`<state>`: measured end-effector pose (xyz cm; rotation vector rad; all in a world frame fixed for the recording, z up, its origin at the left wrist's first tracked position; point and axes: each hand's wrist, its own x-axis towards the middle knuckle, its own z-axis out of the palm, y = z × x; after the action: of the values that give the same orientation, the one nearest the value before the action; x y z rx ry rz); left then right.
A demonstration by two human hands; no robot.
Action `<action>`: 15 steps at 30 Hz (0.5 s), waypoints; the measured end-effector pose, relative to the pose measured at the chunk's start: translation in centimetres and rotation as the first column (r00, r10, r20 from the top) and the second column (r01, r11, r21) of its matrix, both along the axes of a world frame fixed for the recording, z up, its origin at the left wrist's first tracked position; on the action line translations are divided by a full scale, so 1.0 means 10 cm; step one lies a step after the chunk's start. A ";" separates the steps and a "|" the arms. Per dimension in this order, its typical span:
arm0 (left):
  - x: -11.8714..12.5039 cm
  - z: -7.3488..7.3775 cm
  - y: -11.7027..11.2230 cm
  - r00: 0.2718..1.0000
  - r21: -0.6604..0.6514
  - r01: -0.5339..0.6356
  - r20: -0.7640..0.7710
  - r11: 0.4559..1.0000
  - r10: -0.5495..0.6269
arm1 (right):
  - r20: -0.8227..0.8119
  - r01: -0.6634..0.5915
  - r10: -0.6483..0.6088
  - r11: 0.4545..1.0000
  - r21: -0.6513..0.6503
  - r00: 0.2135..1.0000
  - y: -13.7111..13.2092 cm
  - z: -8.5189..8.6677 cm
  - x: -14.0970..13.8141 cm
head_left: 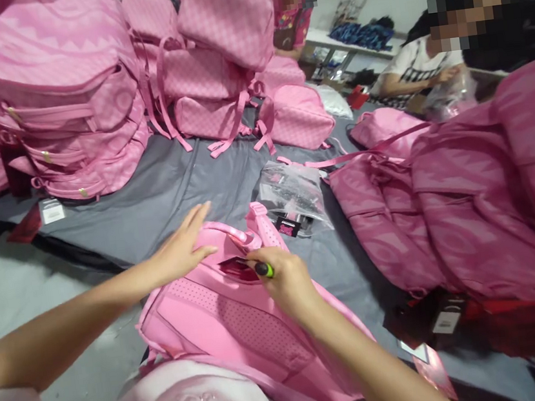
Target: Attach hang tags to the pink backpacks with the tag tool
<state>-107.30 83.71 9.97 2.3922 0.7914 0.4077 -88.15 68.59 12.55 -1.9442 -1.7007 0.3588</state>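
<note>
A pink backpack (pixel 262 318) lies on the table edge against my body, its dotted padded back panel facing up. My right hand (pixel 284 280) is closed round a tool with a black and green handle (pixel 263 269). Its thin end points left over a small dark red-lined opening (pixel 239 269) near the backpack's top; the exact kind of tool cannot be made out. My left hand (pixel 183 250) is open, fingers stretched forward, beside the padded carry handle (pixel 225 230). Whether it touches the fabric is unclear. A shoulder strap (pixel 265 223) stands up beyond my right hand.
Stacked pink backpacks (pixel 66 114) stand at the left, checked pink bags (pixel 212 70) at the back, and more pink backpacks (pixel 448 204) at the right. A clear plastic bag (pixel 290 188) with tags lies ahead on the grey-covered table (pixel 129 224). Two people work beyond.
</note>
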 end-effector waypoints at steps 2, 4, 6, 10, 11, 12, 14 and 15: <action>-0.22 -0.14 -0.12 0.997 -0.100 -0.081 0.014 0.992 0.082 | 0.088 0.019 -0.009 0.992 -0.121 0.996 0.05 0.03 -0.07; -0.39 -0.27 -0.25 0.992 -0.203 -0.129 -0.023 0.971 0.127 | 0.127 0.013 0.016 0.973 -0.230 0.992 0.07 0.12 -0.11; -0.47 -0.38 -0.35 0.986 -0.245 -0.162 -0.015 0.956 0.164 | 0.165 0.011 0.035 0.962 -0.274 0.986 0.08 0.23 -0.14; -0.46 -0.48 -0.40 0.978 -0.224 -0.192 0.036 0.955 0.205 | 0.266 0.044 0.036 0.956 -0.290 0.963 0.10 0.31 -0.19; -0.45 -0.49 -0.39 0.979 -0.217 -0.189 0.038 0.958 0.201 | 0.275 0.029 0.062 0.948 -0.317 0.959 0.12 0.28 -0.20; -0.44 -0.50 -0.38 0.980 -0.208 -0.185 0.040 0.960 0.197 | 0.278 0.002 0.104 0.934 -0.357 0.955 0.14 0.23 -0.22; -0.43 -0.52 -0.37 0.981 -0.191 -0.177 0.047 0.966 0.189 | 0.279 -0.066 0.208 0.893 -0.444 0.937 0.20 0.11 -0.25; -0.43 -0.53 -0.36 0.982 -0.183 -0.171 0.049 0.968 0.183 | 0.293 -0.088 0.255 0.872 -0.482 0.921 0.24 0.04 -0.26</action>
<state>-111.57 80.12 4.66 2.1402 0.9738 0.4639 -90.76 71.03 13.00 -2.3032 -2.1907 0.5555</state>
